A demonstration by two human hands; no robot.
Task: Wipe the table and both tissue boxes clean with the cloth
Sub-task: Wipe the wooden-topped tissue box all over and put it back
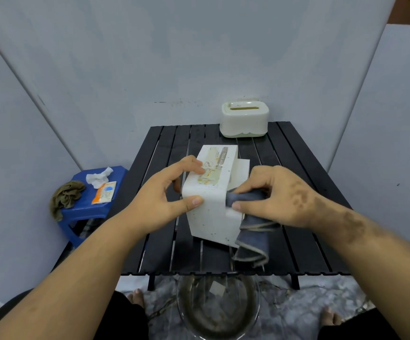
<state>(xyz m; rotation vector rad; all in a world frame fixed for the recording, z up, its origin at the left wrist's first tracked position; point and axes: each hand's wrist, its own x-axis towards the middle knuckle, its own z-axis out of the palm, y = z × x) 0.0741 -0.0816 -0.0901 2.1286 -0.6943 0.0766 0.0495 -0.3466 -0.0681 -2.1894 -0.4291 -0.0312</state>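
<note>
A white speckled tissue box (211, 212) stands tilted on the black slatted table (304, 168), near its middle. My left hand (164, 200) grips the box's left side, thumb on the near face and fingers on top. My right hand (275, 195) presses a folded blue-grey cloth (253, 239) against the box's right side; the cloth's loose end hangs down to the table. A second, cream tissue box (244, 120) with a green base sits at the table's far edge, right of centre.
A blue stool (76, 212) left of the table carries an olive rag (66, 195), a crumpled white tissue (98, 177) and an orange packet (104, 192). A clear bowl (217, 307) of murky water sits on the floor between my feet. Grey panels wall in the area.
</note>
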